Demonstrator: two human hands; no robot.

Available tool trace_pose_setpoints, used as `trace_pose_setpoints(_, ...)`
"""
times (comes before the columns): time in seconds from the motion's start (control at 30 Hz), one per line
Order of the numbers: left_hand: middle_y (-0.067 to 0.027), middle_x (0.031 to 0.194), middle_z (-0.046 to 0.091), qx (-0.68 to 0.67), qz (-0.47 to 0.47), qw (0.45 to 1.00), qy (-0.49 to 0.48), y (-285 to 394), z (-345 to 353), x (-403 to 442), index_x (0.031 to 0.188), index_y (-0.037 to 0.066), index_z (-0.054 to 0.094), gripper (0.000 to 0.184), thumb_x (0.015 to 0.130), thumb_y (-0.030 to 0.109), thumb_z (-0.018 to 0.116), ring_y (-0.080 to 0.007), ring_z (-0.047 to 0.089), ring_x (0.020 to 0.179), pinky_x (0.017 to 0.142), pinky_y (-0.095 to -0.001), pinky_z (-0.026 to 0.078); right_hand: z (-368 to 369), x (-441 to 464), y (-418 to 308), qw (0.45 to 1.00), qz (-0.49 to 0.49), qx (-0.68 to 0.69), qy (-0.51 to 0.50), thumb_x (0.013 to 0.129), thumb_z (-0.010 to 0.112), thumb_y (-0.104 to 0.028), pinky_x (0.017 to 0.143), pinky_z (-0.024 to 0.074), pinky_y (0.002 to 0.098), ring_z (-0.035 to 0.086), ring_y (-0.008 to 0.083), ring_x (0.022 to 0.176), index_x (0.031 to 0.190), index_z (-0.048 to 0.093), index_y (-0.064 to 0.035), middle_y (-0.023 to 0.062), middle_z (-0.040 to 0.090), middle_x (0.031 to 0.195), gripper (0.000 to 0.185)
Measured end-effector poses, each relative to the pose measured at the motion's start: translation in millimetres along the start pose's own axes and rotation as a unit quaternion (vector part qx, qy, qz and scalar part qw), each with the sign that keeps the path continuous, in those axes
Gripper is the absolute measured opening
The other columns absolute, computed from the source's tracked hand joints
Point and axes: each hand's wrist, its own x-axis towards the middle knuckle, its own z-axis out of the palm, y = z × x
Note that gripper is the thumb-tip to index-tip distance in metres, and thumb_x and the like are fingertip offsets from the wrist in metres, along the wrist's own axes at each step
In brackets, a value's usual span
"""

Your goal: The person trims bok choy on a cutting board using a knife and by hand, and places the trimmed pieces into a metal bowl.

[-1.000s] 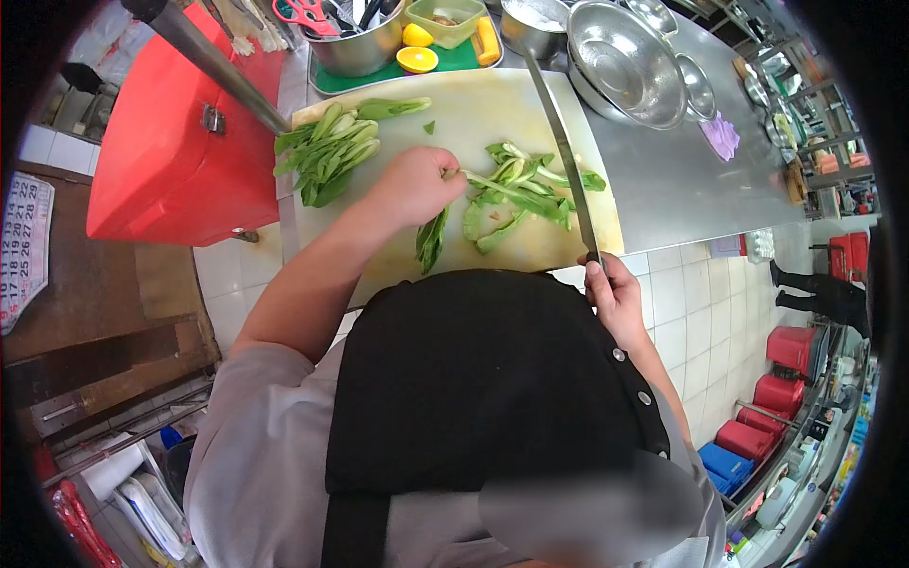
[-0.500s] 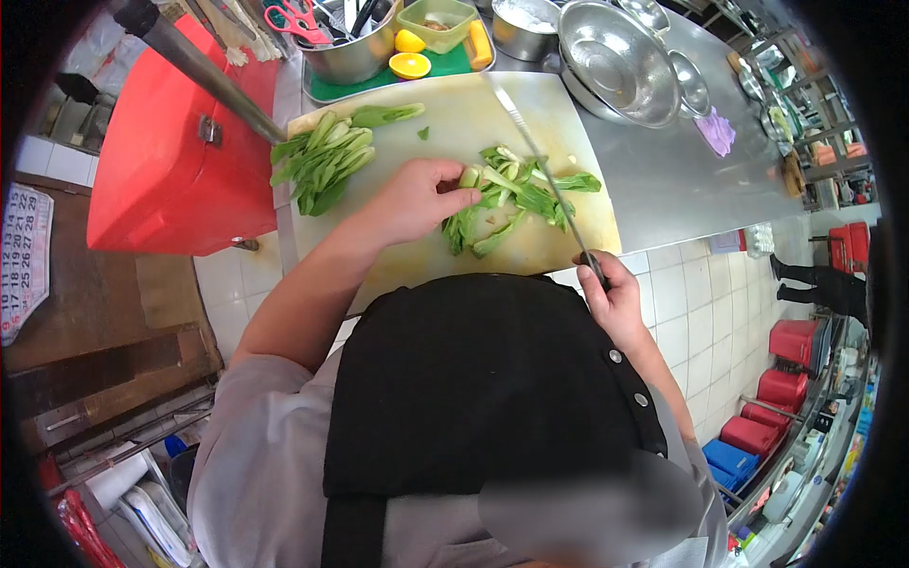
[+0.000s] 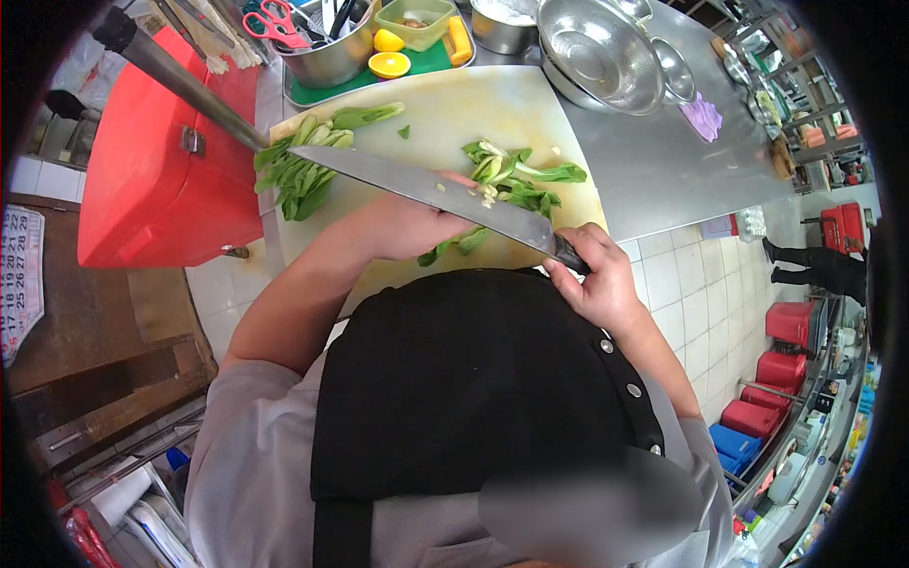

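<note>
A large kitchen knife (image 3: 417, 185) is gripped by its dark handle in my right hand (image 3: 603, 281). Its broad blade lies flat-side up, tip pointing left, with small pale bits of vegetable stuck to it. My left hand (image 3: 409, 227) is under the blade, which hides most of its fingers and whatever they may hold. Cut bok choy (image 3: 516, 175) is scattered just beyond the blade on the pale cutting board (image 3: 464, 104). At the board's left edge rests a pile of bok choy stalks (image 3: 308, 166), partly behind the knife tip.
A tray (image 3: 317, 93) with a green mat holds a utensil pot (image 3: 327, 62), a green tub (image 3: 417, 24) and a cut lemon (image 3: 389, 65). Metal bowls (image 3: 601, 66) and a purple cloth (image 3: 702, 117) are to the right. A red cooler (image 3: 142, 180) stands left.
The knife has swung from over the cut bok choy toward the left, its blade turned flat above my left hand. My left fingers, visible before at a bok choy piece, are now mostly covered.
</note>
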Motion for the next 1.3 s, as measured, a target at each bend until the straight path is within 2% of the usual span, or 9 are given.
trace_pose_setpoints(0.1,-0.0102,0.106,0.071,0.005,-0.032,0.998,-0.048,9,-8,2,0.115,0.002,0.066,0.025,0.093,0.014,0.070,-0.0210,0.066,0.099,0.087,-0.0351,0.052,-4,-1,-3,1.000,0.018,0.006,-0.023,0.085,0.078,-0.013,0.069,0.0528,0.0365,0.064,0.0307,0.078,0.109,0.067,-0.0004,0.0143,0.064,0.088,0.030)
trace_pose_setpoints(0.37,-0.0096,0.102,0.070,0.016,-0.076,0.995,-0.057,9,-8,0,0.115,0.004,0.068,0.025,0.094,0.017,0.069,-0.0208,0.066,0.094,0.085,-0.0362,0.052,0,-1,1,1.000,0.009,0.000,-0.005,0.082,0.081,-0.019,0.068,0.0555,0.0398,0.067,0.0336,0.076,0.105,0.069,-0.0032,0.0139,0.065,0.085,0.030)
trace_pose_setpoints(0.47,-0.0104,0.098,0.069,0.009,0.065,0.998,-0.004,10,-13,-8,0.113,0.004,0.069,0.022,0.095,0.018,0.066,-0.0202,0.066,0.091,0.083,-0.0373,0.052,4,-1,2,1.000,0.018,0.017,-0.013,0.083,0.080,-0.015,0.070,0.0544,0.0394,0.066,0.0339,0.076,0.105,0.069,-0.0023,0.0149,0.064,0.085,0.028)
trace_pose_setpoints(0.57,-0.0131,0.094,0.067,-0.019,-0.069,0.992,-0.099,26,-42,-18,0.113,0.005,0.069,0.023,0.094,0.018,0.066,-0.0244,0.065,0.090,0.083,-0.0383,0.052,3,-9,11,0.995,0.095,0.021,-0.029,0.085,0.078,-0.013,0.069,0.0528,0.0376,0.064,0.0322,0.074,0.106,0.069,-0.0014,0.0148,0.064,0.083,0.026)
trace_pose_setpoints(0.67,-0.0152,0.093,0.066,0.165,-0.079,0.983,-0.016,9,-57,-34,0.114,0.005,0.070,0.026,0.092,0.019,0.067,-0.0298,0.065,0.090,0.081,-0.0402,0.051,9,-20,22,0.993,0.107,0.045,0.000,0.089,0.075,-0.012,0.069,0.0512,0.0360,0.062,0.0295,0.072,0.105,0.068,-0.0005,0.0141,0.063,0.081,0.021)
trace_pose_setpoints(0.77,-0.0174,0.094,0.066,0.381,-0.100,0.912,0.113,-25,-57,-47,0.114,0.004,0.070,0.028,0.091,0.019,0.067,-0.0351,0.065,0.092,0.081,-0.0424,0.052,13,-26,28,0.991,0.114,0.068,0.014,0.092,0.073,-0.012,0.071,0.0507,0.0349,0.062,0.0273,0.073,0.105,0.068,-0.0001,0.0133,0.063,0.081,0.018)
trace_pose_setpoints(0.97,-0.0173,0.101,0.068,0.288,-0.145,0.934,0.155,-2,-84,9,0.109,0.007,0.072,0.025,0.090,0.023,0.067,-0.0368,0.066,0.096,0.088,-0.0447,0.052,14,-27,28,0.989,0.128,0.071,0.021,0.093,0.073,-0.013,0.072,0.0508,0.0350,0.062,0.0271,0.075,0.104,0.068,0.0000,0.0127,0.063,0.081,0.019)
trace_pose_setpoints(1.17,-0.0169,0.097,0.072,0.504,-0.114,0.846,0.134,-94,-93,64,0.106,0.010,0.075,0.023,0.090,0.023,0.065,-0.0341,0.068,0.089,0.081,-0.0424,0.054,8,-28,21,0.990,0.124,0.066,0.021,0.092,0.074,-0.015,0.073,0.0519,0.0353,0.064,0.0278,0.077,0.104,0.068,0.0001,0.0140,0.064,0.084,0.020)
trace_pose_setpoints(1.3,-0.0070,0.100,0.074,0.231,-0.178,0.946,0.139,-73,-100,71,0.107,0.011,0.075,0.021,0.093,0.023,0.064,-0.0245,0.070,0.087,0.080,-0.0371,0.055,6,-35,23,0.985,0.152,0.069,0.036,0.094,0.073,-0.017,0.075,0.0526,0.0354,0.065,0.0262,0.079,0.105,0.068,0.0005,0.0138,0.066,0.085,0.021)
